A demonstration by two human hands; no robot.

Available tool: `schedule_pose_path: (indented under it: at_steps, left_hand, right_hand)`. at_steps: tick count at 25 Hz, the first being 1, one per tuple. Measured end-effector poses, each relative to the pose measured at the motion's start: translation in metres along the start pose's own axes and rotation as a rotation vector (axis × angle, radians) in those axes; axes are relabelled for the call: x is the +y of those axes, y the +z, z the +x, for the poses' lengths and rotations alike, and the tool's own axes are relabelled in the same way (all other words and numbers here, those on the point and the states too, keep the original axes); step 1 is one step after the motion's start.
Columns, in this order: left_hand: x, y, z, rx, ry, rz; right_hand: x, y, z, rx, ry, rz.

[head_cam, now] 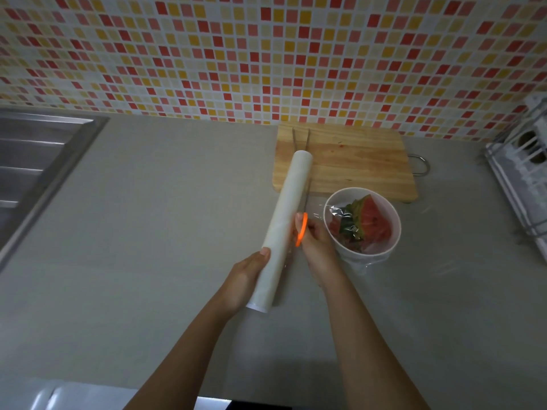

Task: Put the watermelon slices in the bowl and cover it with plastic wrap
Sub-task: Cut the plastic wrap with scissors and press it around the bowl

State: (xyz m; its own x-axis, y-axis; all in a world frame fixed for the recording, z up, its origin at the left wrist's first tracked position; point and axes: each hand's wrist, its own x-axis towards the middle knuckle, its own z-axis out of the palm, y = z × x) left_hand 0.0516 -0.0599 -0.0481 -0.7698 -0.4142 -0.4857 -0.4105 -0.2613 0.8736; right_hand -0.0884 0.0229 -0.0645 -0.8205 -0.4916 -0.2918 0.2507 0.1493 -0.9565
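I log: left hand [247, 281], fingers curled round plastic wrap roll [288, 214]; right hand [318, 245], fingers gripping orange scissors [302, 230] just beside bowl [359, 254] of watermelon slices [374, 220].

Wooden cutting board [355, 164] lies on grey table [177, 202], near mosaic-tiled wall [266, 54]. Steel sink [35, 161] far left; wire rack [521, 179] far right.
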Motion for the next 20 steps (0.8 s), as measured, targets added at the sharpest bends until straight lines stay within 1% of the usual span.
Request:
schedule_pose_path:
  at_steps: [3, 6, 10, 14, 20]
  left_hand:
    - [0.002, -0.010, -0.002, -0.043, -0.024, -0.028]
    - [0.006, -0.021, -0.004, -0.071, -0.055, -0.027]
    - [0.010, -0.032, -0.007, -0.093, -0.074, -0.026]
    - [0.012, -0.040, -0.010, -0.103, -0.072, -0.045]
    - [0.008, -0.059, -0.021, -0.131, -0.104, -0.084]
  right_hand:
    - [-0.004, 0.007, 0.011, 0.001, 0.026, -0.012]
    - [-0.006, 0.013, 0.021, 0.046, 0.050, -0.045]
    - [-0.012, 0.021, 0.030, 0.043, 0.046, 0.029]
    - [-0.016, 0.026, 0.039, 0.034, -0.041, 0.044]
    - [-0.022, 0.032, 0.058, 0.056, 0.050, 0.041]
